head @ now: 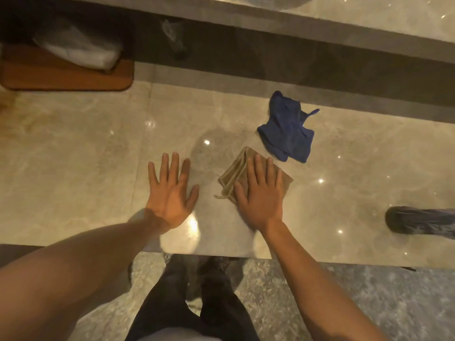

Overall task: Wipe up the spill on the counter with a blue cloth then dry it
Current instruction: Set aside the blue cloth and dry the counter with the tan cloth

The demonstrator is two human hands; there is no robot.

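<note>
I see both hands spread flat on the bench (73, 148) — left hand (171, 190) on bare stone, right hand (259, 193) pressing a folded tan cloth (232, 174). The blue cloth (288, 130) lies crumpled just beyond.

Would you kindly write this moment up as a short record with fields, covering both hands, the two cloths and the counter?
surface: glossy beige marble counter
left hand: flat, fingers spread, palm down on bare counter, holding nothing
right hand: flat, pressing on the folded tan cloth
crumpled blue cloth: lying loose beyond the tan cloth, untouched by either hand
damp patch: faint darker smear between the hands and the blue cloth
stage: appears to be drying
</note>
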